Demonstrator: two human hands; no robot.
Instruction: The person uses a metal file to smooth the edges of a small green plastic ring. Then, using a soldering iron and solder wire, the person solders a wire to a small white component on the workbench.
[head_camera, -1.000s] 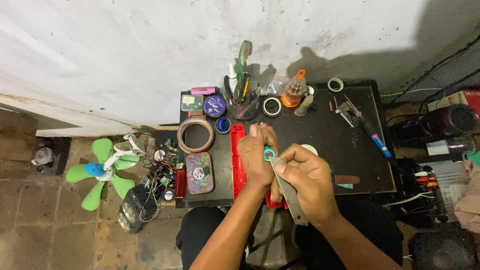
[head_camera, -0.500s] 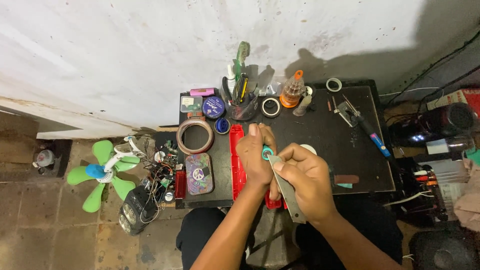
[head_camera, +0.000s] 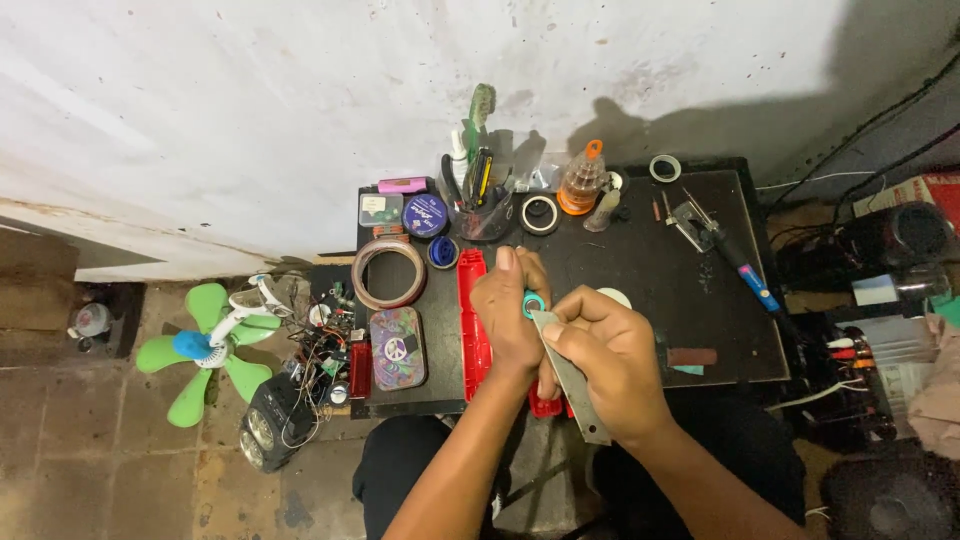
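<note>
Nearest us, our right hand (head_camera: 610, 365) grips a flat grey metal blade (head_camera: 570, 375), stiff and thin, while our left hand (head_camera: 510, 315) pinches a small teal ring (head_camera: 533, 303), light, probably slippery, best held by its rim, above the black table (head_camera: 690, 300).

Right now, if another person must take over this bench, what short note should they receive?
Left hand: pinches a small teal ring over the black table.
Right hand: grips a flat grey metal strip, its tip against the ring.
Nearby: red tray under the left hand, tape roll, patterned tin, blue-handled soldering iron at right.
Done: ring and strip are in hand and brought together.
Left: whether the ring is finished cannot be told.
</note>
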